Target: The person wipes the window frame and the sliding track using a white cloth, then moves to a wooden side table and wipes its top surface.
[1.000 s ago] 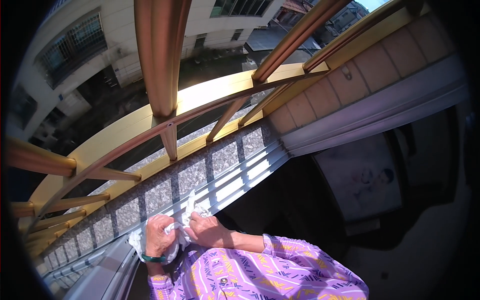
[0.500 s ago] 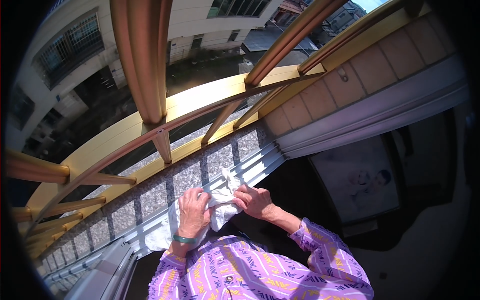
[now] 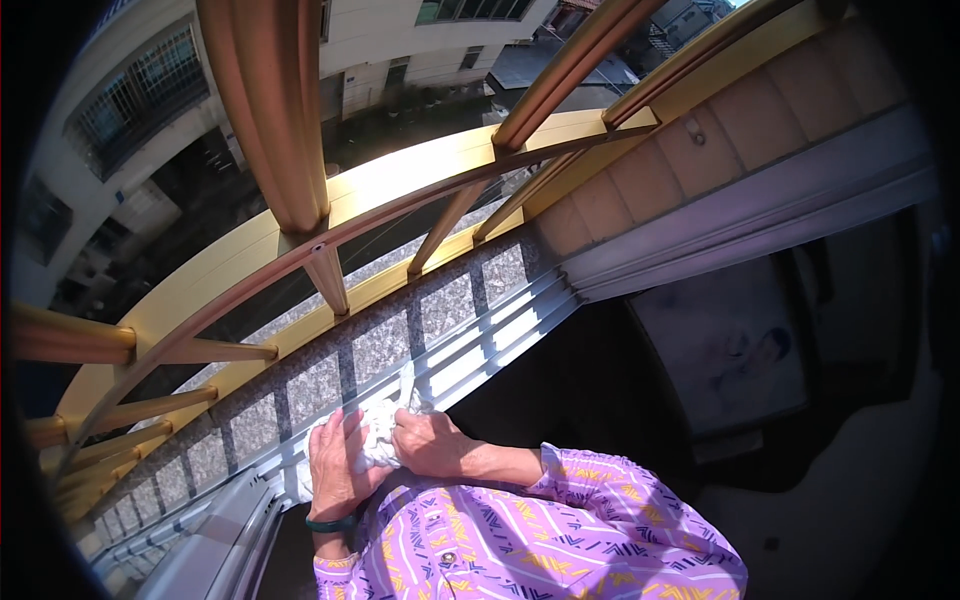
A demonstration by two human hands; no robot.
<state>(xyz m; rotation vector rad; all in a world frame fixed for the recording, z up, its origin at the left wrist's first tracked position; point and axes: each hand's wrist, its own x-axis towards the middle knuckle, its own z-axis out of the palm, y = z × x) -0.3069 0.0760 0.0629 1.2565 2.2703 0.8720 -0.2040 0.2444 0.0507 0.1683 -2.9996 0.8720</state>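
A crumpled white cloth [image 3: 379, 432] lies bunched over the pale metal window track [image 3: 490, 338], one twisted end sticking up. My left hand [image 3: 338, 464], with a dark green bangle at the wrist, grips the cloth's left side, its fingers bent over the folds. On the right side, my right hand [image 3: 430, 441] is closed in a fist round another part of the cloth. Some of the cloth hangs down by my left palm, partly hidden by the hand.
Beyond the track runs a speckled stone sill [image 3: 380, 330] striped with shadows, bounded by a gold metal railing [image 3: 400, 185]. A grey sliding window frame [image 3: 205, 530] stands at lower left. A framed picture [image 3: 720, 350] is in the dim room at right.
Both hands have moved left and a little toward me along the track, taking the cloth with them. The cloth is bunched tighter, and more of the track shows on the right.
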